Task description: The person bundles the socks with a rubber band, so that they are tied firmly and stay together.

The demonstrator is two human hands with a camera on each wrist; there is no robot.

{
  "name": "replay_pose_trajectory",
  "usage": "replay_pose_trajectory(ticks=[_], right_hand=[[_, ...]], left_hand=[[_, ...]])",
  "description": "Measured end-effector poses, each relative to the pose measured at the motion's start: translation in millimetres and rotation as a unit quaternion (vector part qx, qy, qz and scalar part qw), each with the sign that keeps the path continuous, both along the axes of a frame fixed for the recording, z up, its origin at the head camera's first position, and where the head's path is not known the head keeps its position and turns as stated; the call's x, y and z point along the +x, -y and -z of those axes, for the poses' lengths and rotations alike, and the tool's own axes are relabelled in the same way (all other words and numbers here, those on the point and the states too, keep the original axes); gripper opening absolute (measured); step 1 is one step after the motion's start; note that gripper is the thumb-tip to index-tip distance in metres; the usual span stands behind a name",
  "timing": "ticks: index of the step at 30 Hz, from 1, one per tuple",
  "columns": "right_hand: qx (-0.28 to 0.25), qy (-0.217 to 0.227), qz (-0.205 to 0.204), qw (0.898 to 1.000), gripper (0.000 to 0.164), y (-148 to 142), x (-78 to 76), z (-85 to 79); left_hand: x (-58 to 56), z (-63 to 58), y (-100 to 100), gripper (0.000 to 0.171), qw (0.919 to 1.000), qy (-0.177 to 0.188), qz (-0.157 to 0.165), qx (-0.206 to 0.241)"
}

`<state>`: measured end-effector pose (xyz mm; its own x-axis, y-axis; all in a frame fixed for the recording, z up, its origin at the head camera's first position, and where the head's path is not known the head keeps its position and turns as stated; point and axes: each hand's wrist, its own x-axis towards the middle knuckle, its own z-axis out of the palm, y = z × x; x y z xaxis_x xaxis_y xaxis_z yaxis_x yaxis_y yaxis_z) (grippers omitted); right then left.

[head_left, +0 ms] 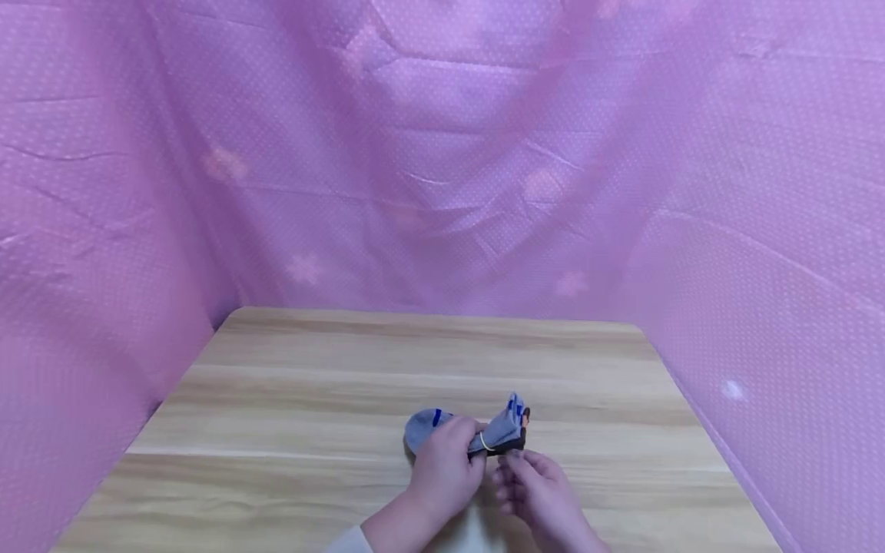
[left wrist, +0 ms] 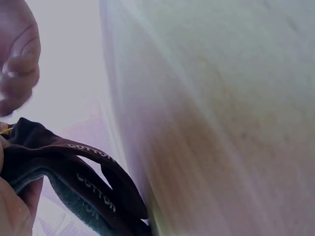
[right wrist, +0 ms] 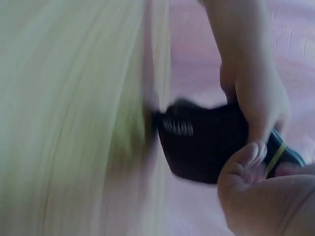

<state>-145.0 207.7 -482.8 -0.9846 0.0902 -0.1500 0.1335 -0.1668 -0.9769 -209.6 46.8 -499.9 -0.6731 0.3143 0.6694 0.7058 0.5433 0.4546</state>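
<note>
A bundle of socks [head_left: 499, 435], grey and blue on one side and dark on the other, has a thin yellow rubber band [head_left: 486, 442] round it. My left hand [head_left: 448, 465] grips the bundle by its middle, above the table. Dark cuffs [left wrist: 93, 189] with white "COTTON" lettering hang down in the left wrist view. Close below the cuff end is my right hand [head_left: 542, 491], its fingers bent and thumb near the index finger. In the right wrist view that hand [right wrist: 266, 196] overlaps the socks beside the band; whether it pinches anything is hidden.
A wood-grain table [head_left: 332, 369] lies under both hands. Pink patterned cloth [head_left: 429, 153] hangs behind it and along both sides.
</note>
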Motion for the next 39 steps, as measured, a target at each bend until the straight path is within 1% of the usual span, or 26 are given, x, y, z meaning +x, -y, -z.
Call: replay_pose_trajectory(ticks=[1,3,6,8,9,11,14,15,16,17,18,20,21,22,23,24,25,26,27,28,29,30,32,34,35,39], right_hand=[[-0.046,0.033,-0.021,0.998,0.018,1,-2.1,-1.0],[-0.108,0.064,-0.03,0.992,0.018,3,-5.4,-1.8],[-0.177,0.062,-0.023,0.982,0.019,5,-6.8,-2.0],[-0.24,0.037,-0.028,0.97,0.022,4,-6.2,-1.9],[-0.287,0.017,-0.037,0.957,0.024,3,-6.0,-1.6],[-0.391,-0.028,-0.06,0.918,0.028,0,-6.5,1.1],[-0.525,-0.086,-0.118,0.838,0.034,-4,-7.3,5.1],[-0.539,-0.097,-0.144,0.824,0.036,-5,-7.7,6.1],[-0.528,-0.108,-0.168,0.825,0.04,-6,-7.7,6.7],[-0.494,-0.12,-0.191,0.839,0.043,-8,-7.8,7.2],[-0.435,-0.136,-0.21,0.865,0.045,-9,-7.8,7.4],[-0.231,-0.181,-0.229,0.928,0.046,-11,-6.9,6.0],[-0.092,-0.218,-0.227,0.945,0.044,-13,-6.4,5.0],[0.063,-0.26,-0.217,0.939,0.041,-14,-6.8,3.1],[0.222,-0.285,-0.192,0.913,0.037,-15,-6.9,0.1],[0.367,-0.299,-0.16,0.866,0.034,-16,-6.8,-3.4],[0.485,-0.301,-0.128,0.811,0.032,-17,-6.5,-7.7],[0.574,-0.297,-0.097,0.757,0.03,-18,-6.5,-11.5],[0.639,-0.289,-0.069,0.709,0.029,-20,-7.1,-14.6],[0.681,-0.273,-0.049,0.678,0.026,-21,-8.2,-17.8],[0.706,-0.248,-0.031,0.663,0.022,-22,-8.5,-19.8],[0.712,-0.233,-0.007,0.662,0.018,-23,-9.1,-20.4],[0.697,-0.222,0.051,0.68,0.015,-24,-10.5,-18.0],[0.67,-0.233,0.106,0.697,0.022,-26,-12.3,-12.7],[0.657,-0.245,0.13,0.701,0.024,-26,-12.8,-10.3],[0.618,-0.303,0.201,0.697,0.019,-25,-18.1,-1.4]], left_hand=[[1.0,-0.9,1,0.025,1.0,-0.007,0.001,-0.006],[3.6,-2.2,2,0.022,0.9996,-0.014,0.006,-0.024],[7.8,-2.9,3,0.02,0.9989,-0.004,0.012,-0.046],[9.8,-4.2,5,0.019,0.9988,0.019,0.01,-0.045],[10.5,-4.9,5,0.019,0.9987,0.032,0.004,-0.039],[9.2,-5.5,6,0.02,0.9977,0.066,-0.007,-0.018],[7.1,-7.4,6,0.023,0.9933,0.11,-0.027,0.02],[6.4,-8.5,7,0.025,0.9922,0.117,-0.033,0.029],[5.5,-9.9,7,0.027,0.9911,0.123,-0.036,0.037],[4.7,-11.3,7,0.029,0.9907,0.123,-0.041,0.041],[4.1,-13.1,8,0.03,0.9906,0.121,-0.045,0.045],[3.0,-17.1,10,0.033,0.9907,0.116,-0.051,0.05],[2.8,-19.0,11,0.034,0.9909,0.114,-0.053,0.05],[2.8,-20.6,12,0.034,0.9906,0.116,-0.054,0.048],[3.2,-22.0,13,0.034,0.9899,0.122,-0.057,0.044],[3.4,-22.5,14,0.034,0.9895,0.126,-0.057,0.042],[3.9,-22.0,13,0.034,0.989,0.131,-0.057,0.038],[4.3,-21.1,13,0.033,0.9885,0.136,-0.056,0.035],[4.7,-19.9,12,0.032,0.9884,0.137,-0.056,0.032],[5.1,-18.9,12,0.03,0.9885,0.137,-0.056,0.032],[5.4,-17.9,11,0.029,0.989,0.132,-0.057,0.033],[5.6,-17.0,10,0.028,0.9903,0.122,-0.056,0.035],[6.3,-16.8,8,0.027,0.9922,0.105,-0.054,0.039],[6.8,-17.4,7,0.026,0.994,0.086,-0.053,0.042],[7.1,-17.9,6,0.026,0.9946,0.079,-0.052,0.043],[8.6,-18.8,5,0.026,0.9963,0.056,-0.048,0.044]])
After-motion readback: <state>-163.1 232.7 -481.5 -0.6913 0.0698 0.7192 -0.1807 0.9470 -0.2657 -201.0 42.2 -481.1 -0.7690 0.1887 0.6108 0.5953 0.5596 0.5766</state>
